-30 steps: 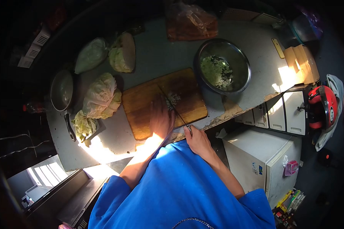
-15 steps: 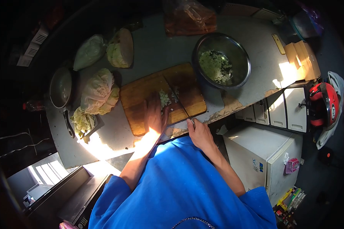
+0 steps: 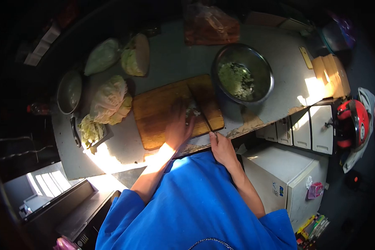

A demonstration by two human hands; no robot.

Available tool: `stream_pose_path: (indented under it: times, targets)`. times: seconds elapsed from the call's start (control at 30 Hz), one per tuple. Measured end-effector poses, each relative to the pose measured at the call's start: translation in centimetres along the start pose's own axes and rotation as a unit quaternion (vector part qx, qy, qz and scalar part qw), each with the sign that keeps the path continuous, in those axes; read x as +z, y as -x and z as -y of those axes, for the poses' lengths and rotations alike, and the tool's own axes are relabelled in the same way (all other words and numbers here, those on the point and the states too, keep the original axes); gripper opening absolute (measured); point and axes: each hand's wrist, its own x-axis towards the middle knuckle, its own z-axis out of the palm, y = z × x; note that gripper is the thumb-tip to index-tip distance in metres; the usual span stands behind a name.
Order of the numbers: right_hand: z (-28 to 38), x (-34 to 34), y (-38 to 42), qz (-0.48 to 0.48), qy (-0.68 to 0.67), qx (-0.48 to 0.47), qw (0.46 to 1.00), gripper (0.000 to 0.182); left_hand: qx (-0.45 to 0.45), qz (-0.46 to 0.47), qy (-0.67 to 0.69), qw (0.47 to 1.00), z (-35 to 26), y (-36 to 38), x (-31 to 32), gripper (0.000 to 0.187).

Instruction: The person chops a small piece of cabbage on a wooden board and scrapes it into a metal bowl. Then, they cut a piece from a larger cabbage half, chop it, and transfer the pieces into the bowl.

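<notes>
Knife grasped in our right hand, we seem mid-chop: pale bits lie on the cutting board between knife and left hand, whose hold we cannot tell; a bowl holding more sits beside the board.

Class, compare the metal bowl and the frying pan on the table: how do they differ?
The bowl looks wider and deeper; the pan looks smaller and shallower. The bowl holds chopped pale-green pieces, while no such pieces show in the pan. The pan has a long dark handle; the bowl shows none. Both are round and open-topped.
</notes>
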Motion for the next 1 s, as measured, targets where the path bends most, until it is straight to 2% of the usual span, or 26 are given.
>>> stream_pose_path:
  times: [0.1, 0.17, 0.23, 0.27, 0.3, 0.37, 0.4, 0.47, 0.5, 0.57, 0.6, 0.67, 0.7, 0.77, 0.8, 0.87, 0.9, 0.93, 0.97, 1.0]
  targets:
    - [0.1, -0.2, -0.3, 0.026, -0.04, 0.012, 0.999, 0.041, -0.009, -0.001, 0.024, 1.0, -0.1, -0.6, 0.1, 0.058]
    - [-1.1, -0.3, -0.7, 0.047, -0.053, -0.005, 0.997, 0.042, -0.012, -0.035, 0.036, 0.999, -0.6, -1.2, -0.5, 0.058]
    - [-1.8, -0.1, -1.0, 0.079, -0.082, 0.036, 0.993, 0.048, -0.003, -0.051, 0.055, 0.997, -1.2, -1.3, -1.4, 0.059]
    - [-2.1, -0.3, -0.7, 0.138, -0.198, 0.1, 0.965, 0.05, 0.004, -0.063, 0.06, 0.996, -1.6, -1.3, -1.9, 0.062]
    - [-1.2, -0.9, -0.5, 0.143, -0.196, 0.098, 0.965, 0.05, 0.001, -0.066, 0.057, 0.996, -2.2, -1.2, -2.2, 0.062]
    - [0.7, -2.4, -0.2, 0.236, -0.372, 0.231, 0.868, 0.047, -0.042, -0.08, 0.135, 0.987, -3.3, -1.4, -2.5, 0.053]
    - [1.2, -3.0, -0.1, 0.239, -0.369, 0.229, 0.868, 0.047, -0.045, -0.083, 0.133, 0.987, -3.5, -1.6, -2.5, 0.053]
    - [1.5, -4.1, -0.1, 0.326, -0.462, 0.276, 0.777, 0.047, -0.014, -0.099, 0.098, 0.99, -3.5, -2.2, -2.5, 0.039]
    - [1.3, -4.4, -0.1, 0.329, -0.459, 0.276, 0.778, 0.047, -0.017, -0.103, 0.097, 0.99, -3.1, -2.3, -2.5, 0.039]
    - [0.6, -5.0, 0.0, 0.361, -0.517, 0.3, 0.716, 0.047, -0.048, -0.055, 0.054, 0.996, -1.8, -1.9, -2.5, 0.03]
    - [0.4, -5.4, 0.0, 0.362, -0.514, 0.301, 0.717, 0.047, -0.05, -0.057, 0.055, 0.996, -1.8, -1.8, -2.6, 0.03]
    - [0.1, -5.9, 0.0, 0.375, -0.53, 0.311, 0.694, 0.047, -0.004, -0.116, 0.021, 0.993, -1.9, -1.6, -2.8, 0.028]
    - [0.0, -5.9, 0.0, 0.375, -0.528, 0.313, 0.694, 0.047, -0.007, -0.115, 0.022, 0.993, -2.3, -1.4, -3.1, 0.028]
    - [-0.1, -6.4, -0.1, 0.383, -0.536, 0.325, 0.678, 0.049, 0.094, -0.078, -0.004, 0.993, -3.4, -1.1, -3.3, 0.028]
    - [-0.1, -6.7, 0.1, 0.375, -0.536, 0.328, 0.681, 0.049, 0.095, -0.077, 0.005, 0.992, -3.4, -0.8, -3.1, 0.028]
    - [0.4, -6.8, 0.4, 0.316, -0.434, 0.283, 0.795, 0.048, 0.019, -0.112, -0.016, 0.993, -2.3, -0.6, -3.4, 0.027]
    - [0.4, -6.9, 0.5, 0.284, -0.377, 0.26, 0.843, 0.048, 0.023, -0.109, -0.006, 0.994, -2.3, -0.3, -3.5, 0.027]
    - [-0.6, -6.6, 0.3, 0.234, -0.304, 0.211, 0.899, 0.049, -0.017, -0.124, 0.013, 0.992, -2.5, 0.4, -3.9, 0.027]
    - [-1.8, -5.9, 0.0, 0.228, -0.306, 0.216, 0.899, 0.049, -0.059, -0.137, 0.029, 0.988, -2.9, 1.2, -4.1, 0.027]
    - [-3.0, -5.0, -0.4, 0.147, -0.183, 0.124, 0.964, 0.051, -0.105, -0.093, 0.063, 0.988, -3.3, 2.4, -3.9, 0.042]
